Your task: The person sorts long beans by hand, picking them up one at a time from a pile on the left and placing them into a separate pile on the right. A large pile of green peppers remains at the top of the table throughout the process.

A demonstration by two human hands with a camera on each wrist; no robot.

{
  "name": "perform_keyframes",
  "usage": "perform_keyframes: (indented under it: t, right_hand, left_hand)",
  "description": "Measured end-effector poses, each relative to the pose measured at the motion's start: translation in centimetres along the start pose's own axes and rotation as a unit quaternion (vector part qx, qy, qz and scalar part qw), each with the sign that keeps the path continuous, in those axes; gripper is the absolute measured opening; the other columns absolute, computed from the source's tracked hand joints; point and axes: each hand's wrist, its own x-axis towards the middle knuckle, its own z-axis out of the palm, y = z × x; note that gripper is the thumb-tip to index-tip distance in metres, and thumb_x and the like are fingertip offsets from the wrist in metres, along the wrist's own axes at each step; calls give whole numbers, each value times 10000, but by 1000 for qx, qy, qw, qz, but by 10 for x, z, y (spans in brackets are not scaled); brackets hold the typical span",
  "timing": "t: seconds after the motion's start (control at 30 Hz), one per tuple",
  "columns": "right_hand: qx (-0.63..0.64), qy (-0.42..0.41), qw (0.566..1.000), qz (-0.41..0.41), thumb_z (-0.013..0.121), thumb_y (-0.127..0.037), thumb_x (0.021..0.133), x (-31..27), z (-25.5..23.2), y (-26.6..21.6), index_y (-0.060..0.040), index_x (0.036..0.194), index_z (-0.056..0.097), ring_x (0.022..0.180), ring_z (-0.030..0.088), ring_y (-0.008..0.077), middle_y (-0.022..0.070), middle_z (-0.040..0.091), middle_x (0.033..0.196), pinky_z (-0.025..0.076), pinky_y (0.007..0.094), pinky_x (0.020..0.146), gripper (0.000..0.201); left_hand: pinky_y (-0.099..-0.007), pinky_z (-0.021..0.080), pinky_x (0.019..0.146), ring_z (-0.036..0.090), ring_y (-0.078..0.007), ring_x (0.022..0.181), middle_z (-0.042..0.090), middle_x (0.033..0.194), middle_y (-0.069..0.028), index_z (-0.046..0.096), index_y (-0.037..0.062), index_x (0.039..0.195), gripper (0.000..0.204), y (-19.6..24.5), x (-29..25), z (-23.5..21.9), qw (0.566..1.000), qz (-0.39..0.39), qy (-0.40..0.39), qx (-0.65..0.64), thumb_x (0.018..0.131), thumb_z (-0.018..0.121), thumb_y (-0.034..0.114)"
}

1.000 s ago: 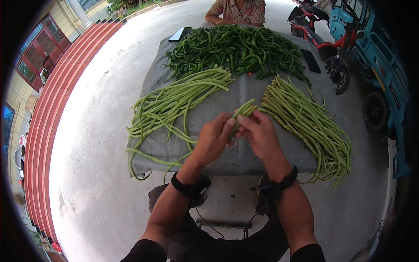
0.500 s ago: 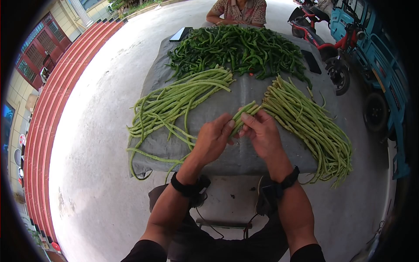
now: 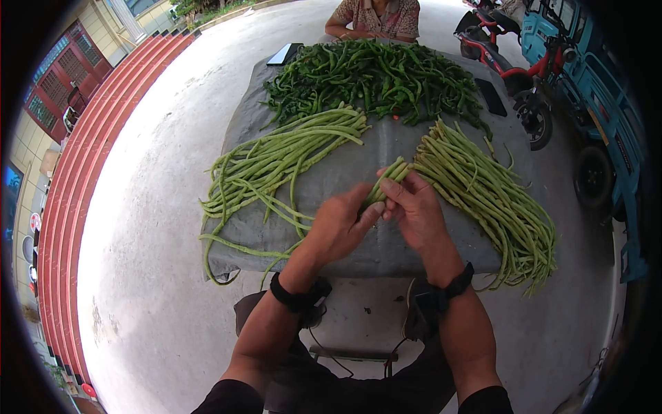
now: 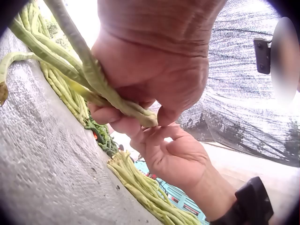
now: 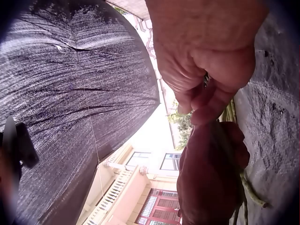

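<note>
Apparently evening up a few beans (image 3: 379, 192) above the cloth (image 3: 345, 255), pinched in the right hand (image 3: 420, 210) and grasped by curled fingers of the left hand (image 3: 340, 219), probably needing a light hold while aligning ends next.

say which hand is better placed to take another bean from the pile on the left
Probably the left hand. It is nearer the left-hand pile, though it also grips the bunched beans; the right hand pinches them near their ends, closer to the right-hand pile.
</note>
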Motion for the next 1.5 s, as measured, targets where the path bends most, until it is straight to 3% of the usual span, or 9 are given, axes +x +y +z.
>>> perform_keyframes:
  t: [0.27,0.4,0.77,0.9,1.07,1.17,1.37,1.5]
  right_hand:
    - [-6,13,1000,8,776,-141,991,1,-4,-1,-27,1107,685,650,599,72,3,643,825,531,261,541,186]
    - [-21,30,999,3,775,-133,990,1,-1,-1,-41,1068,681,642,582,71,-2,634,825,516,262,528,154]
    - [-21,27,999,10,798,-144,973,2,-1,-3,-26,1130,692,659,584,76,0,638,842,520,262,556,223]
    - [-50,-13,999,19,796,-133,967,0,-3,-9,-21,1217,685,722,601,76,-2,654,895,506,258,583,295]
    - [-90,-42,995,19,817,-131,945,-1,4,-13,-26,1194,701,722,609,85,7,677,923,501,246,587,295]
    - [-97,-42,994,35,820,-151,950,-3,2,-12,-31,1204,714,712,595,79,2,669,918,491,245,579,300]
    - [-94,-31,994,38,819,-167,958,-2,0,-8,-39,1188,735,668,574,71,-5,639,866,483,246,558,277]
    - [-88,-13,996,-6,808,-153,964,-2,3,-7,-36,1172,736,662,570,65,-7,621,833,498,250,560,249]
  left_hand:
    - [-563,507,743,675,-508,889,700,910,-271,567,15,1192,296,-1,-1,-1,999,36,-9,30,994,665,212]
    - [-524,518,740,684,-484,899,697,930,-249,566,3,1228,335,-7,-1,1,996,48,-11,76,966,696,166]
    - [-590,507,717,671,-505,837,679,833,-262,505,22,1140,316,-11,-1,6,993,59,11,105,924,699,147]
    - [-589,499,714,660,-522,843,678,843,-272,511,19,1152,292,-7,-1,3,997,30,9,71,955,679,153]
    - [-581,492,713,653,-534,864,678,861,-281,529,26,1187,280,-5,0,-4,1000,16,7,19,983,663,163]
    - [-497,522,741,689,-470,867,693,916,-254,581,0,1234,275,-6,0,-2,999,11,-3,30,999,634,132]
    - [-525,526,773,691,-477,921,710,965,-248,549,6,1330,378,-7,-2,0,998,51,-5,44,985,648,126]
    - [-543,511,753,677,-482,906,697,929,-241,557,19,1253,353,-7,-3,-2,994,53,7,100,971,694,181]
